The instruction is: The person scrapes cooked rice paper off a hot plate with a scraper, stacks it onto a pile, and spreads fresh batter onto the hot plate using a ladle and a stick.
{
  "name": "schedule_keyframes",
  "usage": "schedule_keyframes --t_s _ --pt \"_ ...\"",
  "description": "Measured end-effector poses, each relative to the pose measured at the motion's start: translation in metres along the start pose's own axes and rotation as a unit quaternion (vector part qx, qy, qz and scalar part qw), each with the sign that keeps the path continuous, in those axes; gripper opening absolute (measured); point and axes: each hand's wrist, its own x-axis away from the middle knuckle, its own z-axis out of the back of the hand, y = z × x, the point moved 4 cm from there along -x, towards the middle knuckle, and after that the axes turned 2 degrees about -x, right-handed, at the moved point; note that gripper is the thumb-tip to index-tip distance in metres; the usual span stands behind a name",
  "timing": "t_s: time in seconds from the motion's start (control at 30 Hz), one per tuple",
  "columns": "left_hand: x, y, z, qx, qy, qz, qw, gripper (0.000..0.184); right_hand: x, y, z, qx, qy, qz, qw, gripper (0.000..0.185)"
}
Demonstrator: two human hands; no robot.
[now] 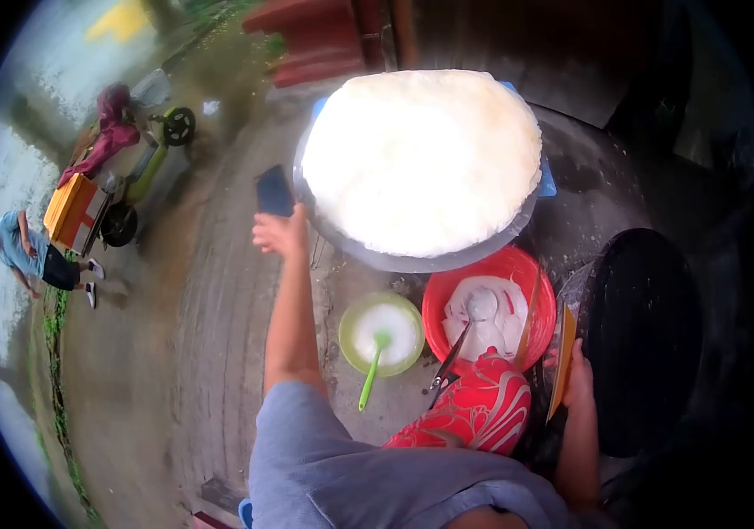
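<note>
A broad, thick white round mass (421, 167) rests on a round grey tray (412, 263), its top washed out by glare. My left hand (280, 232) is beside the tray's left edge, fingers apart; whether it touches the rim I cannot tell. Just above those fingers is a dark blue rectangular thing (274, 191). Low on the right, my right hand (578, 375) grips a flat yellow piece (563, 353), seen nearly edge-on. Close to it stands a red basin (548, 309) of white paste, with a metal ladle (481, 305) in it.
A pale green bowl (350, 357) holds white liquid and a green-handled spoon (368, 388). A black round object (646, 344) stands at right. Patterned red cloth (474, 406) covers my leg. Farther left are a person (35, 251) and a green scooter (141, 167) with an orange box (74, 212).
</note>
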Motion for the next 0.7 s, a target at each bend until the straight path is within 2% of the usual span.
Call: schedule_keyframes --t_s 0.03,0.1,0.13,0.17,0.2,0.23,0.3,0.37,0.43,0.5,0.57,0.63,0.7 --pt "-0.004 -0.009 0.008 0.033 0.019 0.027 0.999 0.071 -0.004 -0.001 0.002 -0.017 0.003 0.002 1.000 0.051" --pt "-0.006 -0.013 0.017 0.076 0.023 -0.001 0.997 0.086 -0.006 -0.009 -0.003 -0.023 -0.012 -0.007 1.000 0.046" --pt "-0.003 -0.010 0.017 0.074 0.022 -0.002 0.997 0.086 -0.006 -0.019 -0.014 -0.078 -0.034 0.021 0.996 0.042" --pt "0.002 0.005 0.014 0.094 0.026 -0.104 0.990 0.086 -0.009 -0.031 -0.025 -0.133 -0.056 0.048 0.988 0.039" --pt "0.014 0.022 0.008 0.114 0.020 -0.211 0.971 0.086 -0.015 -0.043 -0.036 -0.122 -0.091 0.088 0.985 0.036" --pt "0.024 0.034 0.004 0.102 0.018 -0.267 0.958 0.085 -0.027 -0.060 -0.050 -0.107 -0.128 0.130 0.977 0.033" --pt "0.042 0.055 -0.010 0.093 -0.002 -0.318 0.943 0.084 -0.042 -0.079 -0.077 -0.116 -0.141 0.149 0.972 0.029" --pt "0.052 0.065 -0.027 0.073 -0.027 -0.333 0.940 0.084 -0.052 -0.099 -0.117 -0.108 -0.141 0.165 0.970 0.028" --pt "0.059 0.065 -0.044 -0.012 -0.040 -0.337 0.941 0.086 -0.060 -0.120 -0.157 -0.072 -0.122 0.176 0.974 0.026" --pt "0.065 0.054 -0.052 -0.043 -0.095 -0.293 0.950 0.089 -0.072 -0.136 -0.197 -0.047 -0.142 0.163 0.975 0.030" --pt "0.082 0.053 -0.027 -0.055 0.001 -0.358 0.932 0.086 -0.093 -0.146 -0.224 -0.018 -0.119 0.197 0.973 0.031" --pt "0.094 0.041 -0.011 -0.039 -0.016 -0.390 0.920 0.082 -0.109 -0.150 -0.239 0.014 -0.088 0.232 0.969 0.030" --pt "0.113 0.025 0.015 -0.002 -0.027 -0.440 0.897 0.072 -0.109 -0.148 -0.234 -0.025 -0.084 0.246 0.965 0.032"
